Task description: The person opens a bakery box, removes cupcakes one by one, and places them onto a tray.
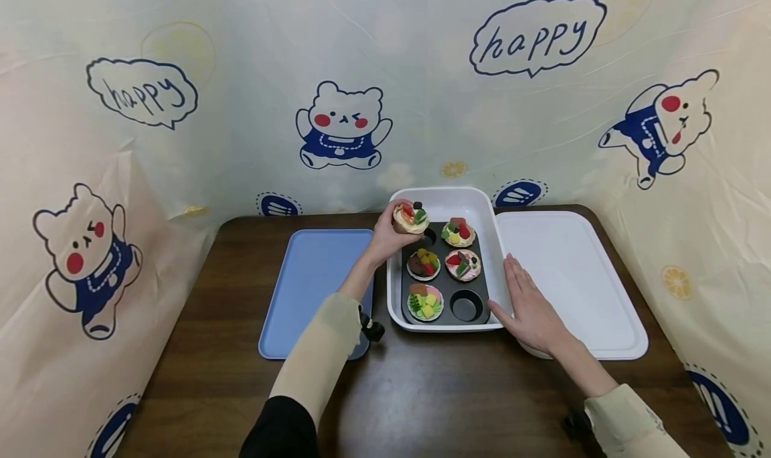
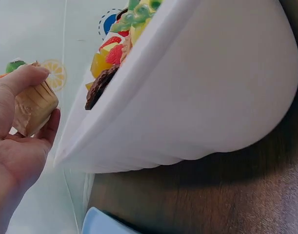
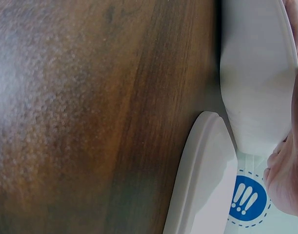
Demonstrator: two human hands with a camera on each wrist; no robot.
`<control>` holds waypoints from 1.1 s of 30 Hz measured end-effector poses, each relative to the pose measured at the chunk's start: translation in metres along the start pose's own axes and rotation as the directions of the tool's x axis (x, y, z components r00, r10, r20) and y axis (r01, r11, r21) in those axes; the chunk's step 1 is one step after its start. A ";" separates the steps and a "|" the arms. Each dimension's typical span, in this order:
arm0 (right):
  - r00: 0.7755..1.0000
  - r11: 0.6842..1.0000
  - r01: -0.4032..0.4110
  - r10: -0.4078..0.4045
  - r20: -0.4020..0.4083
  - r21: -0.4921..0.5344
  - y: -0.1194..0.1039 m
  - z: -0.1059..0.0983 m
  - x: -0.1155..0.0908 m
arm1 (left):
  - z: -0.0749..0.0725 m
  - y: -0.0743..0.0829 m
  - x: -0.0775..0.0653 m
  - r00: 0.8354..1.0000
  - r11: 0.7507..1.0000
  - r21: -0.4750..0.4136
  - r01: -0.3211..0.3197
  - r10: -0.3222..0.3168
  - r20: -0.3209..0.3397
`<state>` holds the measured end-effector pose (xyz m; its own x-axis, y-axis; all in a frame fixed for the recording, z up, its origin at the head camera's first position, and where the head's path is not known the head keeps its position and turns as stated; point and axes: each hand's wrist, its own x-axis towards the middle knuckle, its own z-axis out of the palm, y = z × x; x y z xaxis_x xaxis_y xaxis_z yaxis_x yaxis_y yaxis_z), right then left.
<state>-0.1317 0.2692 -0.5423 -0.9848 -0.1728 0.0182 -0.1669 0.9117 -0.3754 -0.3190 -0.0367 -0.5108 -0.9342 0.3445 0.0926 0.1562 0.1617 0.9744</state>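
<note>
My left hand (image 1: 388,236) pinches a toy cupcake (image 1: 410,218) topped with cream, a strawberry and green pieces, raised over the far left cup of the dark muffin pan (image 1: 446,297). In the left wrist view, thumb and fingers grip the cupcake's ridged tan base (image 2: 36,107). The pan sits inside a deep white tray (image 1: 394,304). Several cupcakes fill other cups, among them one with yellow cubes (image 1: 425,302) and one with chocolate (image 1: 423,264). The near right cup (image 1: 466,305) holds nothing. My right hand (image 1: 533,307) rests with straight fingers along the white tray's right rim.
A flat blue tray (image 1: 313,277) lies to the left on the brown wooden table (image 1: 409,391). To the right lies a flat white tray (image 1: 578,284), partly under my right hand. A cloth printed with bears (image 1: 343,123) hangs behind and around the table.
</note>
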 end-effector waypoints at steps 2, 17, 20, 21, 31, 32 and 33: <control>1.000 1.000 -0.001 0.001 0.000 0.001 0.000 0.000 0.000 | -0.002 0.001 -0.003 1.000 1.000 -0.005 -0.002 0.002 0.003; 1.000 1.000 0.001 -0.001 0.000 -0.004 0.004 0.001 -0.001 | -0.029 -0.004 -0.029 0.997 0.997 -0.069 -0.017 0.012 -0.073; 1.000 1.000 0.003 -0.003 -0.004 -0.003 0.005 0.002 -0.001 | -0.035 -0.010 -0.036 0.994 0.996 -0.088 -0.001 -0.009 -0.105; 1.000 1.000 0.005 -0.005 -0.005 0.000 0.005 0.002 0.000 | -0.036 -0.011 -0.038 0.993 0.995 -0.098 0.002 -0.014 -0.118; 1.000 1.000 0.007 -0.007 -0.007 0.007 0.004 0.002 0.001 | -0.061 -0.026 -0.051 0.969 0.995 -0.090 0.039 -0.060 -0.240; 1.000 1.000 0.008 -0.008 -0.007 0.008 0.004 0.002 0.001 | -0.063 -0.028 -0.051 0.965 0.995 -0.092 0.037 -0.060 -0.254; 1.000 1.000 0.009 -0.009 -0.007 0.009 0.004 0.002 0.001 | -0.066 -0.030 -0.051 0.961 0.995 -0.088 0.039 -0.061 -0.268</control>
<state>-0.1336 0.2721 -0.5460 -0.9836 -0.1779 0.0283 -0.1750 0.9069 -0.3833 -0.2971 -0.1201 -0.5317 -0.9938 0.0734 0.0841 0.0908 0.0928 0.9915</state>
